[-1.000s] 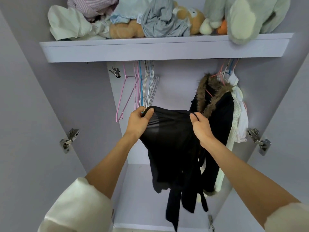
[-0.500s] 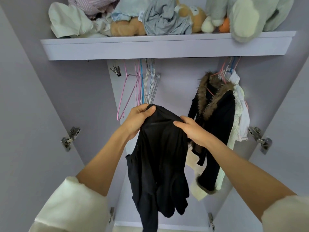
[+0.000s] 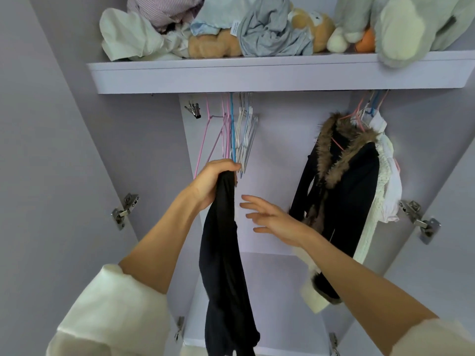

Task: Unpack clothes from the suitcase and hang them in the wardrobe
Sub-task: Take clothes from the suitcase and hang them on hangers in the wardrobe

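The left hand (image 3: 213, 179) has a tight grip on the black top (image 3: 226, 265), which hangs down under the empty hangers (image 3: 239, 140). The right hand (image 3: 272, 219) is wide open, holding nothing

A lilac shelf (image 3: 257, 78) spans the wardrobe top; on it, left of a tan teddy bear (image 3: 218, 44), lies crumpled white cloth (image 3: 128, 39); a grey garment (image 3: 270, 34) drapes over the bear; right of it sits a pale green plush toy (image 3: 401, 27), overhanging the shelf's front edge.

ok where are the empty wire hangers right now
In the head view, the pink, blue and white wire hangers hang bunched left of centre under the lilac shelf, just above the left hand.
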`<move>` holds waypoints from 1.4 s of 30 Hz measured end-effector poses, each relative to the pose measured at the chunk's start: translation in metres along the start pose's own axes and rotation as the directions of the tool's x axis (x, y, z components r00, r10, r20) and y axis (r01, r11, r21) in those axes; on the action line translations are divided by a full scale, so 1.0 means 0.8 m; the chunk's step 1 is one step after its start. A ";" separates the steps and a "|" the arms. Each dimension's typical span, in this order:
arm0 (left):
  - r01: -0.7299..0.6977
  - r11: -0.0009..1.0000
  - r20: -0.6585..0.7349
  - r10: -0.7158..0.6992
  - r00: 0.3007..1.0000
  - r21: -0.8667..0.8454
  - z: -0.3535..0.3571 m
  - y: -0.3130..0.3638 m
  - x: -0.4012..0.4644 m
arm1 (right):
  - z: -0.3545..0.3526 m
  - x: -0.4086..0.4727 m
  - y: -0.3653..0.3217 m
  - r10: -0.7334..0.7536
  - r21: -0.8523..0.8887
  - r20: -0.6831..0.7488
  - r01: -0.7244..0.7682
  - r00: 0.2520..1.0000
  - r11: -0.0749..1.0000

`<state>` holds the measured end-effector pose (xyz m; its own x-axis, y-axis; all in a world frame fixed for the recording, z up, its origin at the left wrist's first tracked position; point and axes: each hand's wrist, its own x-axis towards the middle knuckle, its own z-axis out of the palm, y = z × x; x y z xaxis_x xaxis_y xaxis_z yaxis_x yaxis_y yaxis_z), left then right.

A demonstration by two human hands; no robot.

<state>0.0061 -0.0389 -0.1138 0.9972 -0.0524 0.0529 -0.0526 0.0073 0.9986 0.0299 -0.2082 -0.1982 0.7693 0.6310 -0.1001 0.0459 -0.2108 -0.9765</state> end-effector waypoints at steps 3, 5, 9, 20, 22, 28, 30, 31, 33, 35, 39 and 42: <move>-0.059 0.994 0.001 0.059 0.998 -0.087 -0.010 0.006 -0.001 | 0.021 0.006 -0.008 0.034 -0.116 0.107 -0.021 0.994 0.993; -0.072 0.992 -0.017 0.071 0.997 -0.103 -0.015 0.009 -0.004 | 0.032 0.012 -0.006 0.094 -0.154 0.149 -0.071 0.984 0.986; -0.084 0.987 -0.142 0.065 0.988 -0.134 -0.034 0.010 -0.010 | 0.040 0.021 0.016 0.261 -0.426 0.251 -0.136 0.932 0.895; 0.105 0.953 -0.403 0.019 0.915 0.283 -0.119 -0.061 0.001 | -0.013 0.032 0.026 -0.278 -0.746 -0.358 -0.094 0.891 0.659; 0.102 0.951 -0.412 0.030 0.911 0.293 -0.121 -0.070 0.001 | -0.008 0.035 0.015 -0.374 -0.714 -0.399 -0.028 0.837 0.700; -0.021 0.924 -0.185 0.099 0.978 0.383 -0.091 -0.077 0.000 | 0.010 0.055 -0.023 -0.528 -0.750 -0.325 0.126 0.785 0.650; -0.013 0.900 -0.070 0.048 0.996 0.435 -0.086 -0.086 0.003 | 0.016 0.062 -0.034 -0.500 -0.684 -0.351 0.148 0.792 0.714; -0.004 0.882 -0.010 0.010 1.000 0.472 -0.083 -0.091 0.007 | 0.019 0.064 -0.039 -0.461 -0.619 -0.387 0.146 0.798 0.772; -0.006 0.841 0.117 -0.068 0.991 0.541 -0.072 -0.092 0.011 | 0.025 0.067 -0.050 -0.370 -0.429 -0.453 0.166 0.811 0.888; -0.062 0.847 0.222 -0.067 0.973 0.528 -0.058 -0.092 0.016 | 0.024 0.070 -0.057 -0.300 -0.248 -0.488 0.199 0.820 0.948; 0.007 0.869 0.042 -0.032 0.999 0.495 -0.056 -0.100 0.041 | 0.003 0.075 -0.065 -0.198 -0.062 -0.431 0.190 0.881 0.980; 0.095 0.878 -0.081 -0.064 0.995 0.469 -0.065 -0.110 0.050 | -0.027 0.085 -0.057 -0.101 0.013 -0.464 0.120 0.880 0.993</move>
<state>0.0530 0.0106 -0.2002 0.9995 0.0282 -0.0118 0.0236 -0.4673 0.8838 0.0935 -0.1719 -0.1564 0.9680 0.2305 0.0989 0.1299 -0.1238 -0.9838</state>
